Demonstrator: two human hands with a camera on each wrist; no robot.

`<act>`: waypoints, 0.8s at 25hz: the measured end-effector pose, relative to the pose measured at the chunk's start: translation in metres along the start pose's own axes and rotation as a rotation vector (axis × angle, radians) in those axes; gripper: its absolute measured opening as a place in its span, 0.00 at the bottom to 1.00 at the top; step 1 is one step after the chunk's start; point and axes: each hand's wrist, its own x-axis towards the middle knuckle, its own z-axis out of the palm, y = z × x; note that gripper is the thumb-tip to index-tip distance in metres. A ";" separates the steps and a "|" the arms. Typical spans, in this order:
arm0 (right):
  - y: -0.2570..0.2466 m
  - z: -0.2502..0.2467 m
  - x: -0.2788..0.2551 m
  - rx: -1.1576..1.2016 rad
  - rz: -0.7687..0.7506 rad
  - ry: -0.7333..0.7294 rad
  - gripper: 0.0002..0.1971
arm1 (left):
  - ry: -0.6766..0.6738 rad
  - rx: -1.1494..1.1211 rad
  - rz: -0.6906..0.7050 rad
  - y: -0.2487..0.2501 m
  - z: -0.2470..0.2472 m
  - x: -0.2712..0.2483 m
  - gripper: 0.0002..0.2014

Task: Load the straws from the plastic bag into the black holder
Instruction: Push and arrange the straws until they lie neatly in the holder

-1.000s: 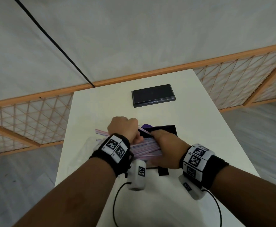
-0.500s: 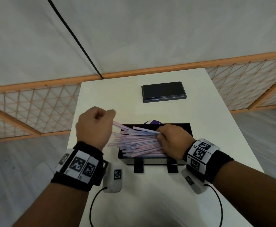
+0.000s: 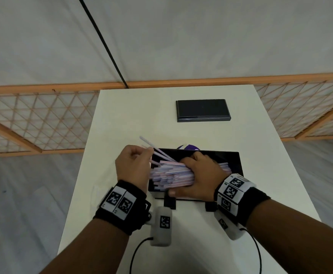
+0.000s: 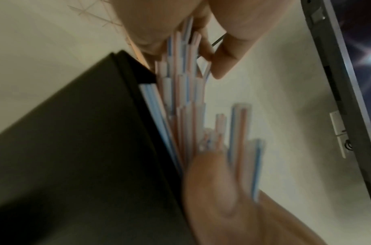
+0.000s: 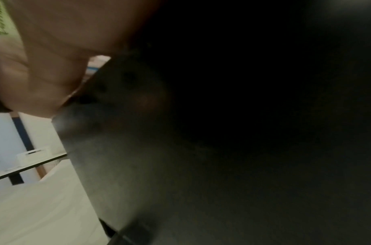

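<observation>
Over the white table (image 3: 122,119), from the head view, the right hand (image 3: 201,175) is grasping the straws (image 3: 171,175) bundle inside the black holder (image 3: 234,161), while the left hand (image 3: 134,167) is pinching stray ends; next, likely tucking those in. Left-wrist view is revealing striped ends overhanging the holder's edge. Right-wrist view is showing mostly darkness.
</observation>
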 end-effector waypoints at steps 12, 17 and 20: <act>-0.008 0.003 -0.004 -0.013 0.009 0.020 0.42 | -0.116 0.004 0.050 0.013 0.006 0.003 0.02; -0.011 0.000 -0.005 -0.004 0.049 0.037 0.40 | -0.072 0.110 0.191 0.003 0.002 -0.015 0.17; -0.011 -0.001 -0.004 -0.025 0.043 0.011 0.46 | -0.015 0.096 0.189 -0.001 0.004 -0.012 0.18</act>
